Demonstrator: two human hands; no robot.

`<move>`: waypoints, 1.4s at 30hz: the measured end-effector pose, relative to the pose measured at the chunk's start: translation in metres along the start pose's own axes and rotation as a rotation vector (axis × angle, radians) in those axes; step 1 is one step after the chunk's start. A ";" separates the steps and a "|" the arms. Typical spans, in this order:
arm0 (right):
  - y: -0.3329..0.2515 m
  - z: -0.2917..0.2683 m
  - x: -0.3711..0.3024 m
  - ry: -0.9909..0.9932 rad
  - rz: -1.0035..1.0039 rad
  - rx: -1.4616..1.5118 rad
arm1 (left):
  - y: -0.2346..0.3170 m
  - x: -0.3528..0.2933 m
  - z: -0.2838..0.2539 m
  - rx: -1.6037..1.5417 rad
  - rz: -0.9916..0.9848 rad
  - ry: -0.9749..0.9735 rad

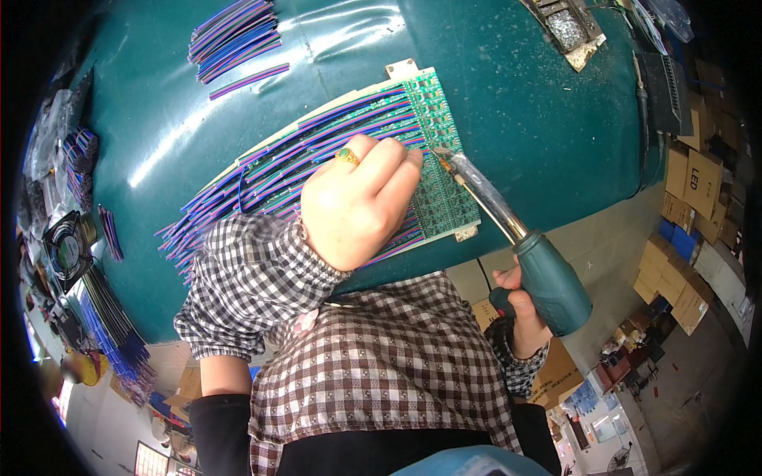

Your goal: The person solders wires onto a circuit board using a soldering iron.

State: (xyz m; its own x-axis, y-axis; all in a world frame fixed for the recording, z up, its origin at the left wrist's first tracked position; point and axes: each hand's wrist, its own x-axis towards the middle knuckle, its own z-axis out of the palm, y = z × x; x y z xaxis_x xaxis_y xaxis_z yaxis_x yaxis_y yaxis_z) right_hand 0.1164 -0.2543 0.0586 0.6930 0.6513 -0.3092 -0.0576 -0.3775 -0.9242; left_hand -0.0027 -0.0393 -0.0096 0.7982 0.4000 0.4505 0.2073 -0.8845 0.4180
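Note:
My right hand (526, 324) grips a soldering gun (559, 278) with a dark green body and a long metal barrel. Its tip meets a green circuit board panel (446, 190) just beyond my left fingertips. Over the panel's left part, my left hand (361, 202) is closed with the fingers bent down, a ring on one of them. Beneath and beside it run many thin blue, red and black ribbon wires (302, 147), their ends lying on the panel's rows of small boards. My left fingertips and whatever they pinch are hidden by the hand.
A bundle of cut wires (234, 36) lies at the far left on the green table mat (540, 135). A metal tray (565, 30) with grey bits sits at the far right. More wire bundles (111, 325) and a small fan (67, 250) line the left edge. Cardboard boxes (694, 178) stand beyond the right edge.

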 end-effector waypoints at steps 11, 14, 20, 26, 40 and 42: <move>0.005 -0.005 0.001 -0.037 -0.041 -0.069 | 0.000 0.000 -0.002 -0.013 -0.002 -0.027; 0.009 -0.008 -0.001 -0.078 -0.061 -0.121 | 0.000 0.000 -0.001 -0.011 0.000 -0.027; 0.006 -0.004 -0.003 -0.011 -0.071 -0.021 | 0.000 0.001 -0.002 -0.013 0.000 -0.025; 0.004 -0.007 -0.002 -0.030 -0.115 -0.166 | 0.000 0.000 -0.001 -0.013 -0.002 -0.027; 0.007 -0.006 -0.006 -0.011 -0.005 -0.068 | 0.000 0.001 -0.001 -0.008 -0.004 -0.025; 0.008 -0.006 -0.005 -0.018 -0.024 -0.075 | 0.000 0.000 -0.001 -0.007 -0.002 -0.023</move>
State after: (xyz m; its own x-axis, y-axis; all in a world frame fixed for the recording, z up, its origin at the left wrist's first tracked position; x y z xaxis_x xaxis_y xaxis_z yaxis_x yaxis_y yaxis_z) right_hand 0.1172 -0.2643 0.0539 0.6806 0.6720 -0.2920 0.0133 -0.4098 -0.9121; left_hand -0.0032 -0.0392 -0.0083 0.8107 0.3961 0.4312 0.2050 -0.8819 0.4246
